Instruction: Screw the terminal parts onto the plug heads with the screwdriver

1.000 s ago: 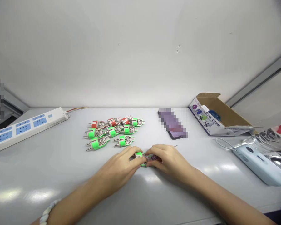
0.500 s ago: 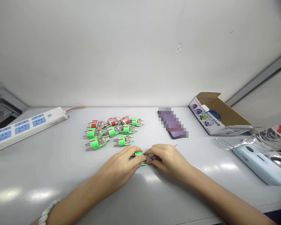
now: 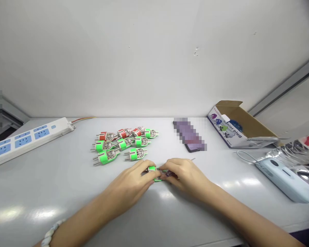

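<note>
The left hand (image 3: pixel 127 183) is gripping a green plug (image 3: pixel 151 168) while the right hand (image 3: pixel 187 175) is pinching a small purple tool (image 3: pixel 170 174) on it, barely moving.

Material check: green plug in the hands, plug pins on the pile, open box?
The green plug looks like moulded plastic, with a bright, smooth, slightly glossy body. The pins look like polished metal, going by their silvery shine; the exact alloy can't be told. The box looks like cardboard, with plain brown inner flaps and a printed, possibly coated outside.
</note>
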{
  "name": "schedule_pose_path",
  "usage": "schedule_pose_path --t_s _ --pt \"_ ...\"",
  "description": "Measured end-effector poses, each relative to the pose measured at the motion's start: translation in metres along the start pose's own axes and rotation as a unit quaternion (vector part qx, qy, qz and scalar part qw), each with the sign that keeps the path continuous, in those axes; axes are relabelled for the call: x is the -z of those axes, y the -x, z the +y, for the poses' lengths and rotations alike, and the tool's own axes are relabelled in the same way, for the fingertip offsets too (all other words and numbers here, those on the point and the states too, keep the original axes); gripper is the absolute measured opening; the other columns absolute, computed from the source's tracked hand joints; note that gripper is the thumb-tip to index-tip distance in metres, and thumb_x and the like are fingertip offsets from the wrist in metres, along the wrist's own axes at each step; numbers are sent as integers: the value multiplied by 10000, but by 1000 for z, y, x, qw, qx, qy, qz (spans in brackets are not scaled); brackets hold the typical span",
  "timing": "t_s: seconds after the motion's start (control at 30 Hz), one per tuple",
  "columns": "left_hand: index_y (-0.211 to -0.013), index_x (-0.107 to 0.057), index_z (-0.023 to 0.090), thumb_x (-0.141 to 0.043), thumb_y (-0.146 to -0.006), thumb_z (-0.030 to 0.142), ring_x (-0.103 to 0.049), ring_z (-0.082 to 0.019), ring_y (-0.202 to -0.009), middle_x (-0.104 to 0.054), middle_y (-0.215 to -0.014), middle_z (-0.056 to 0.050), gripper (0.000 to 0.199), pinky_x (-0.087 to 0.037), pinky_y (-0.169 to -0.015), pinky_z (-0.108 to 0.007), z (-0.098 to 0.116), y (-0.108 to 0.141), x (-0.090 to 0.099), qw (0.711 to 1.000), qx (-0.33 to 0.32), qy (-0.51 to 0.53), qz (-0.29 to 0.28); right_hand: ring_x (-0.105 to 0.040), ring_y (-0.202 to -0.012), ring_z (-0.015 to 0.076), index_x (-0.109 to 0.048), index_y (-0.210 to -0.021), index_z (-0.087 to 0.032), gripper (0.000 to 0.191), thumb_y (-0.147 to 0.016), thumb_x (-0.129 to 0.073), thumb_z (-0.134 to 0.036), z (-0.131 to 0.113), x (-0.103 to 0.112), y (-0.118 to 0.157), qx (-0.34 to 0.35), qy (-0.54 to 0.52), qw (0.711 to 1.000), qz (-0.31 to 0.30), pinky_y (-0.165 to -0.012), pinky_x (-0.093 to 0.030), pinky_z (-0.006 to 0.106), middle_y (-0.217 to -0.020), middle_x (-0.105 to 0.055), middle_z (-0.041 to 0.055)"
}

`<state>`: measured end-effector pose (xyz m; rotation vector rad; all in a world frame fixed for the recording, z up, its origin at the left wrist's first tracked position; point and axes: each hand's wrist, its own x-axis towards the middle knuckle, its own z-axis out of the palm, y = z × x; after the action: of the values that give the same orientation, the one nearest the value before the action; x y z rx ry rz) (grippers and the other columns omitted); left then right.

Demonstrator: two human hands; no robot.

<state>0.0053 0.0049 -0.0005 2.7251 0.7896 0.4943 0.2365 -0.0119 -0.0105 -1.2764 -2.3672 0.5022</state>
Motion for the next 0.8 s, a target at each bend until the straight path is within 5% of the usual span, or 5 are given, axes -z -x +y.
schedule_pose_path --t_s 0.37,0.47,0.63,0.8 --pt "-1212 -656 203 -377 -1019 79 -628 -193 -873 -618 -1078 -97 361 -550 -710 -265 -2 0 -4 998 -12 -58 -2 -678 -758 200 -704 -1097 -180 157 -983 -595 -179 -4 20 -2 -14 -43 999 -28 -666 -473 288 -928 -745 70" --pt "-1223 -642 211 -376 -1000 56 -613 -190 -853 -605 -1072 -92 380 -534 -685 -258 -2 2 -5 998 -16 -61 -6 -679 -808 208 -666 -1143 -176 195 -1024 -513 -187 -2 35 -1 -21 -62 998 19 -696 -497 301 -975 -736 85" --pt "-1249 -621 239 -396 -969 27 -600 -188 -845 -593 -1134 -84 417 -506 -658 -249 -1 3 -5 996 4 -82 -31 -601 -821 218 -638 -972 -195 202 -1049 -468 -273 4 51 1 11 5 980 198 -748 -471 339 -902 -652 73" --pt "-1262 -619 241 -399 -956 17 -610 -195 -864 -590 -1159 -90 438 -510 -667 -252 -1 4 -6 996 1 -84 -29 -502 -556 145 -537 -787 -219 276 -1037 -473 -319 7 53 2 -76 -45 965 246 -530 -362 269 -638 -544 -17"
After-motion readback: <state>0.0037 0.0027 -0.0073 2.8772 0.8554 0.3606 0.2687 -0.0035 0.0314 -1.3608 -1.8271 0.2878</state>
